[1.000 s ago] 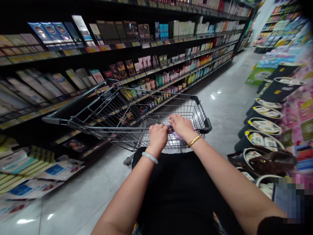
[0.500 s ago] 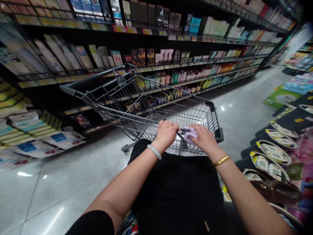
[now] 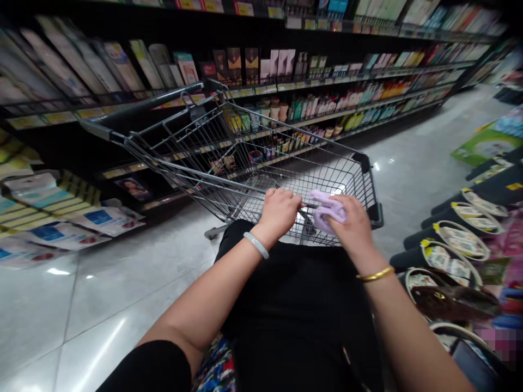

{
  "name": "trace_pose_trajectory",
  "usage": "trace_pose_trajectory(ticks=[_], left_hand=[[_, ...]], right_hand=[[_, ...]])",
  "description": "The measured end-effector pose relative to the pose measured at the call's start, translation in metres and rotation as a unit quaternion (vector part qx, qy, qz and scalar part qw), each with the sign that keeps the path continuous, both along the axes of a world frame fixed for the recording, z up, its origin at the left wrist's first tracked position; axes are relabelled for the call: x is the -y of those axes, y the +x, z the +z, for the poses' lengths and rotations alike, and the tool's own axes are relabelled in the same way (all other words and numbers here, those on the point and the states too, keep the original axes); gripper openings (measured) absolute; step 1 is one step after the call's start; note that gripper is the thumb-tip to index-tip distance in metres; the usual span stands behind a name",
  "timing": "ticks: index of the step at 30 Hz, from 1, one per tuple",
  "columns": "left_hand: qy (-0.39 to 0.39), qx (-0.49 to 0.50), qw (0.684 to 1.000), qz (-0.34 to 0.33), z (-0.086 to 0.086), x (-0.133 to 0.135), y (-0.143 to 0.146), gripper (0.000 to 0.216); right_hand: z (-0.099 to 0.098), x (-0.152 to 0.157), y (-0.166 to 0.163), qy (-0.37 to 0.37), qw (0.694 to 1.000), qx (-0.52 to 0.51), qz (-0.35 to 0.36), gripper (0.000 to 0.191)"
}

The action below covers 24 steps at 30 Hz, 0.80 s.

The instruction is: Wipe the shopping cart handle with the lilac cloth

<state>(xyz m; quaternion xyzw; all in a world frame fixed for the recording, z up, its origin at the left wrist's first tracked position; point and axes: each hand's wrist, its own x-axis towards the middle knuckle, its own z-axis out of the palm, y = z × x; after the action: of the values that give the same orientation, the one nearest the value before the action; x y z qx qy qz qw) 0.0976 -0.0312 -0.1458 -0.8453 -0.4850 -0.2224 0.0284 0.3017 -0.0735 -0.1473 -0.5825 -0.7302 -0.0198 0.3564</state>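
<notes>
A grey wire shopping cart (image 3: 359,179) stands in front of me in a shop aisle, its basket bare. My left hand (image 3: 280,209), with a pale bangle on the wrist, is wrapped round the cart's handle bar. My right hand (image 3: 353,226), wearing a gold bangle, is closed on a crumpled purple cloth (image 3: 324,209) pressed against the same bar, just right of the left hand.
Dark shelves (image 3: 286,87) full of boxes and bottles run along the left and far side. Flat packs (image 3: 61,234) lie low at the left. Round black bins (image 3: 461,234) with packaged goods line the right. A brown bag (image 3: 453,302) hangs at my right. Glossy grey floor (image 3: 412,163) stretches ahead.
The view has swung left and down. My right hand with the purple cloth has slid rightward along the handle bar, away from the left hand, which stays gripping the bar.
</notes>
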Motion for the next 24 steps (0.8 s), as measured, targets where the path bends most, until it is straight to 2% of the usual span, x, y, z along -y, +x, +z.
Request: trace_pose_trajectory(ticks=[4,6,8,12,15,17,21,24], left_hand=[[0.021,-0.024,0.999,-0.009,-0.001,-0.003,-0.002,0.017],[0.027,-0.026,0.999,-0.013,-0.001,-0.004,-0.004,0.015],[0.03,-0.019,0.999,-0.011,0.0,-0.003,-0.006,0.019],[0.03,-0.012,0.999,-0.008,0.001,-0.001,-0.008,0.026],[0.025,-0.011,1.0,-0.005,0.003,-0.002,-0.006,0.028],[0.022,-0.011,1.0,-0.001,0.003,-0.003,-0.003,0.029],[0.023,-0.017,1.0,-0.001,0.004,-0.004,0.002,0.024],[0.024,-0.022,0.999,-0.005,0.005,-0.004,0.001,0.022]], right_hand=[[-0.003,-0.01,-0.048,0.043,0.998,0.025,0.049,0.037],[-0.004,-0.009,-0.051,0.032,0.996,0.068,0.049,0.041],[-0.006,-0.003,-0.033,0.017,0.993,0.106,0.041,0.045],[-0.01,0.016,0.03,0.0,0.99,0.14,-0.002,0.047],[-0.013,0.023,0.047,0.004,0.99,0.137,-0.041,0.047],[-0.013,0.02,0.032,0.01,0.992,0.12,-0.043,0.046],[-0.011,0.004,-0.017,0.021,0.995,0.097,-0.005,0.047],[-0.011,0.002,-0.023,0.027,0.995,0.097,0.011,0.046]])
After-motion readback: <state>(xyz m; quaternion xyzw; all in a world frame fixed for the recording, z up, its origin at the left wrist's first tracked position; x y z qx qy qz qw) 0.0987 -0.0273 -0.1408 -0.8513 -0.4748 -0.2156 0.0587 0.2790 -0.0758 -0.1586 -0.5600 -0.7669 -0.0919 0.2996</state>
